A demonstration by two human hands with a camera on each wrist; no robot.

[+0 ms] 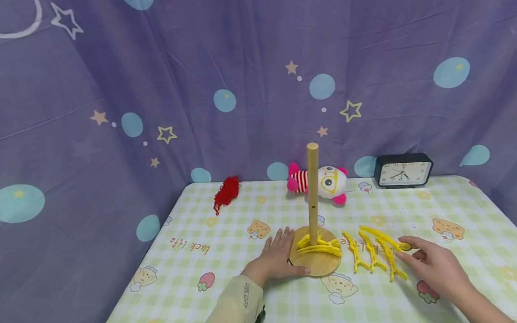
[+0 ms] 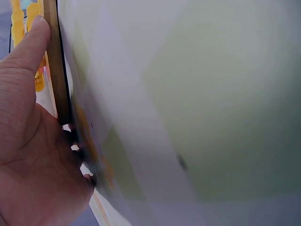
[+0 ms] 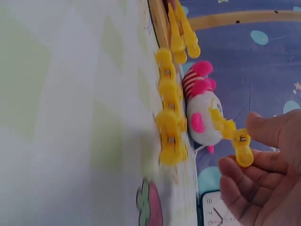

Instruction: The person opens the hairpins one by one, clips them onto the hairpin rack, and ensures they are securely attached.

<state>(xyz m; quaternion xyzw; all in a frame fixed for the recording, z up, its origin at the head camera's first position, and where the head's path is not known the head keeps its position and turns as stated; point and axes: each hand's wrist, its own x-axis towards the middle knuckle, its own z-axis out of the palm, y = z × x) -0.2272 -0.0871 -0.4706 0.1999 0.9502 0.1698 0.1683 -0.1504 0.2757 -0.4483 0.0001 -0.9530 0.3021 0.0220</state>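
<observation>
A round wooden base [image 1: 317,269] with an upright wooden post [image 1: 313,188] stands in the middle of the table. My left hand [image 1: 273,259] rests at its left side, fingers straight; in the left wrist view the thumb [image 2: 38,35] lies on the base's edge. Yellow hair clips [image 1: 327,249] lie on the base around the post's foot. On the right, my right hand [image 1: 436,268] pinches the end of a yellow hair clip [image 3: 243,153] between thumb and fingers, raised off the cloth. Three more clips [image 1: 372,253] lie in a row between base and right hand.
Behind the post lies a panda-like plush toy [image 1: 329,187] with pink ears. A black clock [image 1: 404,170] stands at the back right, and a tangle of red yarn [image 1: 227,191] lies at the back left. A checked cloth [image 1: 230,302] covers the table; a purple curtain [image 1: 254,60] hangs behind.
</observation>
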